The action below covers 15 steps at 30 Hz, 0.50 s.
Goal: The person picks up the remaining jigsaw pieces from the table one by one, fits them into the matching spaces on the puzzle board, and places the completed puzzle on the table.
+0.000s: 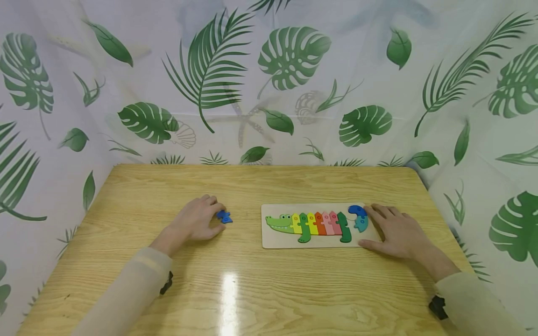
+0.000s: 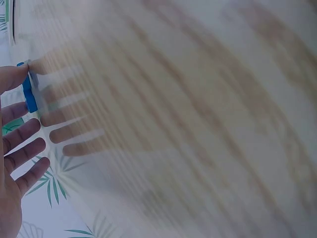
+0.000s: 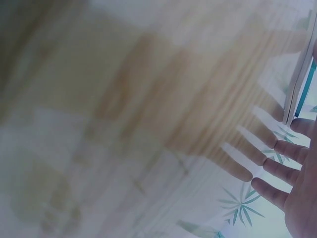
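On the table lies a wooden crocodile puzzle board (image 1: 269, 240) with coloured pieces set in it. Its green head (image 1: 277, 223) points left, and dark and lighter blue tail pieces (image 1: 360, 217) sit at the right, past a bare gap. Well to the left of the board, my left hand (image 1: 195, 219) pinches a small blue puzzle piece (image 1: 225, 217) between thumb and index finger at the tabletop; the left wrist view shows this blue piece (image 2: 30, 91) edge-on. With fingers spread, my right hand (image 1: 397, 233) rests at the board's right end, thumb near its front edge.
The wooden table (image 1: 294, 289) has a glossy light reflection near its front. A white cloth (image 1: 235, 140) printed with green leaves hangs behind the table and along both sides. A dark wrist device (image 1: 438, 307) shows at the right sleeve.
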Available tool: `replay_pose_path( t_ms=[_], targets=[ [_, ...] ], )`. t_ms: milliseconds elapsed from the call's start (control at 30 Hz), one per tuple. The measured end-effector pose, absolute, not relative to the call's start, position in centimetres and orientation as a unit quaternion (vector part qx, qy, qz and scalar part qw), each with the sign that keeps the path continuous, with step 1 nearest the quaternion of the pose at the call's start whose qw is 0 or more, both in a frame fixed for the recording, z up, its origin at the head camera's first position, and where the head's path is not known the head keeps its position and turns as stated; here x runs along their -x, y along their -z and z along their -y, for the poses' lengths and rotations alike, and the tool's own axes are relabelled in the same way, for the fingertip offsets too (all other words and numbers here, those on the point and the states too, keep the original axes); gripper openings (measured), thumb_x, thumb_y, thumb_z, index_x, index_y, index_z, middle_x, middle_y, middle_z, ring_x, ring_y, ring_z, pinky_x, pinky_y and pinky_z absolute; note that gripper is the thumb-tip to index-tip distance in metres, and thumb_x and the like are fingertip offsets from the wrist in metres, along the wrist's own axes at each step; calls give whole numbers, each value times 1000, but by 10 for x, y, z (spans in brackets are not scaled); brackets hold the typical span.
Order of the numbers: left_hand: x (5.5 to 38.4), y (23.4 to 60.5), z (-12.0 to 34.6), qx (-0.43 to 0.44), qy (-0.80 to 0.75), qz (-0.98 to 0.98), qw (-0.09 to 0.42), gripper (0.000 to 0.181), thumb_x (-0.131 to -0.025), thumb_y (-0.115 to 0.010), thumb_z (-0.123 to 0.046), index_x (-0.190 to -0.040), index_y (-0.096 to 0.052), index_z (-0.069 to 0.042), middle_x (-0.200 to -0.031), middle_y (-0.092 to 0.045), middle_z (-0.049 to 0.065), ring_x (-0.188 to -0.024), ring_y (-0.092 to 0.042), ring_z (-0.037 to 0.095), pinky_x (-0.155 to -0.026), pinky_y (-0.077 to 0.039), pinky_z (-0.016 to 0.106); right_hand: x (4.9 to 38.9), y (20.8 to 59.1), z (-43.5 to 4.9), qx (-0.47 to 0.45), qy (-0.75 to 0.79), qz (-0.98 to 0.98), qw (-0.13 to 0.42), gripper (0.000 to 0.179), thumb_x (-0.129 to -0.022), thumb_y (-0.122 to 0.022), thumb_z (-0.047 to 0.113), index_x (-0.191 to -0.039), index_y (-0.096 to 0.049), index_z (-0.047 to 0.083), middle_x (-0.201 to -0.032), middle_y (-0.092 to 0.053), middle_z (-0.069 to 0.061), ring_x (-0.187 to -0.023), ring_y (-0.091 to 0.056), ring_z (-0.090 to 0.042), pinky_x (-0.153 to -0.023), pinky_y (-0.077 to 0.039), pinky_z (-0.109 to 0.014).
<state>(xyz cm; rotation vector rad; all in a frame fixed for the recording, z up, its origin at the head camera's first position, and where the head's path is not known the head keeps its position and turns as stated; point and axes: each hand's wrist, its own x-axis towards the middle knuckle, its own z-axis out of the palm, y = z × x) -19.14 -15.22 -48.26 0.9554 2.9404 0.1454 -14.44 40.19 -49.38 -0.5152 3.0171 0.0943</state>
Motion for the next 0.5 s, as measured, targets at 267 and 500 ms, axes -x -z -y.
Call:
replay_pose_path(
  t_ms=[267, 500],
  targets=[
    [189, 485, 157, -316, -43, -948, 8, 47, -96, -70, -42, -130, -70, -10, -112, -66, 8, -94, -57, 22, -82, -55, 41, 144, 493, -401, 166, -31, -985, 42, 111, -88, -53, 87, -164, -36, 8, -162, -45, -24, -145, -45, -51, -110, -43, -73],
    [187, 484, 158, -317, -41, -947, -1, 41, -98, -71, -38, -127, -72, -9, -108, -65, 7, -88, -53, 20, -75, -51, 36, 145, 494, -401, 160, -35, -986, 45, 113, -87, -52, 89, -164, -36, 9, -162, -44, -24, -145, -44, -50, -111, -42, -74]
  ],
)
